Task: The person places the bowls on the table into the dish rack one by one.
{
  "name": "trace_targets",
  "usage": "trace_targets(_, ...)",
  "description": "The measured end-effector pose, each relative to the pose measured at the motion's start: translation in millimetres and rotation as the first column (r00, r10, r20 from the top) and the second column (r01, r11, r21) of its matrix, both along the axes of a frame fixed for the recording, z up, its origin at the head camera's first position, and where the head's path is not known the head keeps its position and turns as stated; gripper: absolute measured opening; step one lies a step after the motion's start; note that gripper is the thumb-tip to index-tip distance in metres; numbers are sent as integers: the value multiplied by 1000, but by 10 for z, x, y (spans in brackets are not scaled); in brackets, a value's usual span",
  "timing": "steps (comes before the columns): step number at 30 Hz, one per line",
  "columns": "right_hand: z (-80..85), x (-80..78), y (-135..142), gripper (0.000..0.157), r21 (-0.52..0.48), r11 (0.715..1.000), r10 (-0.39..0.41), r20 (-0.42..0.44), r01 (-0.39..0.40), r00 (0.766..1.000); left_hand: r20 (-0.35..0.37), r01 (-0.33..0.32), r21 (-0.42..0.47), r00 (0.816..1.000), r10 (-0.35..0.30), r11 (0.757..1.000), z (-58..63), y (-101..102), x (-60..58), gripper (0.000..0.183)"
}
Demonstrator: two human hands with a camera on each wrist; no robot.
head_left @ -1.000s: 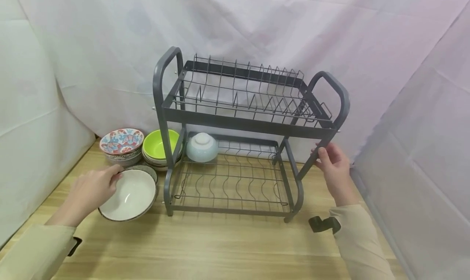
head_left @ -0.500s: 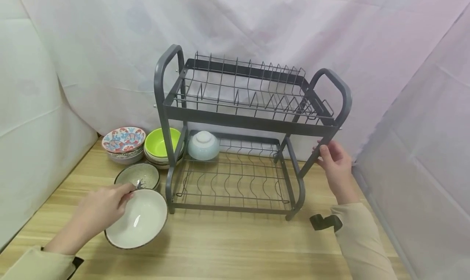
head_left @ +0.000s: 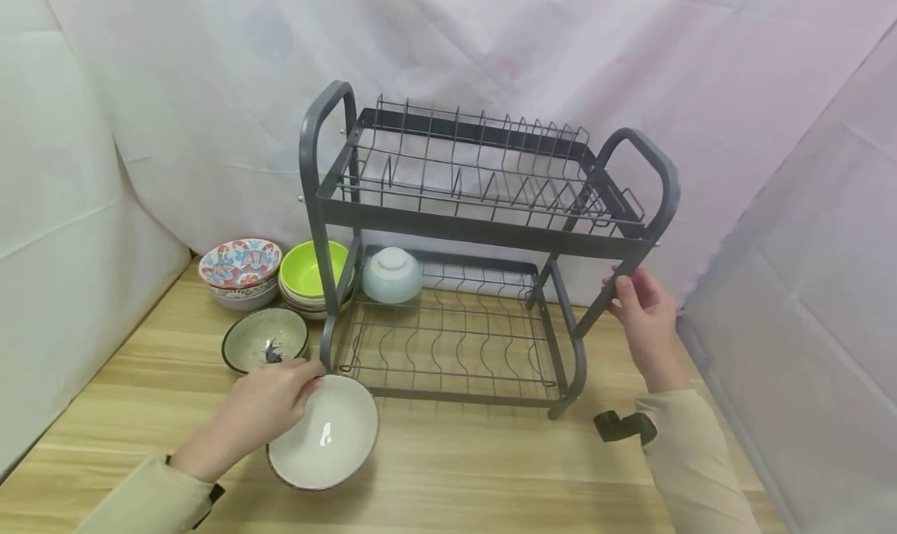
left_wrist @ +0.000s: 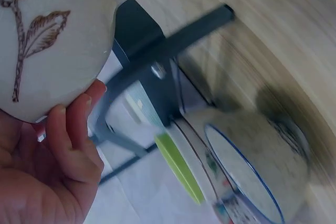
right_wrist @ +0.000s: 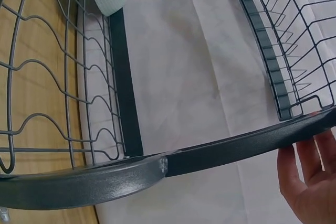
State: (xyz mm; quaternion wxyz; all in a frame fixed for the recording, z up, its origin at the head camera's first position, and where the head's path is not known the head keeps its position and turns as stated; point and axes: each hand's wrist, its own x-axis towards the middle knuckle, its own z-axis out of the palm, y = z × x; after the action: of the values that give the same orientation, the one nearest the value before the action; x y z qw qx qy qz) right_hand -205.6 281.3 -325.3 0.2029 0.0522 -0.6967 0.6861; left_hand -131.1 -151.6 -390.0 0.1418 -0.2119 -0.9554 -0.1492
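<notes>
Head view: left grip [head_left: 265,402] pinches white bowl [head_left: 328,437] by its rim.

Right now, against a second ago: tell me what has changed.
The left hand has carried the white bowl rightward and nearer, so the speckled bowl behind shows more fully. Neither hand visibly let go. The right hand keeps its hold on the rack; the pale blue bowl stays upside down in it.

Before me, a pale wood-grain surface [head_left: 476,472], its grain running side to side, meets a creased white cloth backdrop [head_left: 490,36]; a whitish left wall [head_left: 59,199] and a greyish right wall [head_left: 806,285] flank my view. Pinkish tint, upper right.
</notes>
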Motion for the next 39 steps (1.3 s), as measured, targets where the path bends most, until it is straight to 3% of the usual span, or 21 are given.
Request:
trace_targets(3,23,40,-22,24,68,998,-12,20,11,1000,7,32,18,999,-32,999,-2,137,-18,3)
trace_targets(5,38,95,-46,31,230,971,-66,30,57,997,20,46,29,999,-46,999,4,219,-30,2)
trace_targets(8,37,223,-128,45,460,873,-155,-52,162,986,37,66,43,997,-67,997,5,329,-53,3)
trace_targets(10,12,315,-209,51,565,780,-180,-212,271,961,43,80,49,996,-82,996,2,395,-74,4)
trace_targets(11,-4,358,-259,53,580,747,-168,-307,324,937,40,88,54,995,-90,995,-3,429,-87,4)
trace_targets(15,-64,523,-530,52,605,688,31,-577,401,816,14,134,64,991,-135,989,-14,550,-141,3)
trace_targets(16,-91,564,-611,53,617,691,107,-603,378,790,13,144,70,989,-145,987,-11,577,-151,4)
trace_targets(18,-149,673,-775,52,675,673,255,-596,303,761,20,159,81,987,-161,984,-1,628,-166,5)
trace_targets(20,-224,788,-926,47,747,628,410,-557,220,722,34,165,89,985,-169,982,10,677,-175,6)
trace_targets(22,-310,914,-1047,43,842,507,541,-478,185,692,32,172,79,984,-175,982,23,725,-182,5)
trace_targets(23,-351,977,-1095,41,887,418,595,-432,197,678,28,178,74,983,-180,981,27,752,-187,5)
trace_targets(26,-472,1108,-1203,33,946,169,735,-309,277,604,10,198,57,980,-199,979,45,824,-198,3)
trace_targets(27,-504,1139,-1230,31,947,111,761,-277,303,587,6,206,54,978,-207,977,52,844,-199,3)
trace_targets(28,-534,1156,-1253,30,945,74,780,-254,319,572,7,214,56,977,-215,975,57,863,-200,3)
trace_targets(29,-560,1163,-1271,29,939,57,795,-249,340,553,9,220,58,975,-221,974,61,880,-201,3)
trace_targets(31,-594,1171,-1293,28,936,49,802,-245,349,545,13,226,57,974,-227,972,66,906,-199,4)
trace_targets(34,-620,1164,-1306,26,936,69,801,-259,347,540,22,229,52,973,-230,972,71,931,-198,5)
trace_targets(39,-625,1149,-1342,29,927,123,807,-302,356,507,35,227,43,973,-229,973,87,948,-198,5)
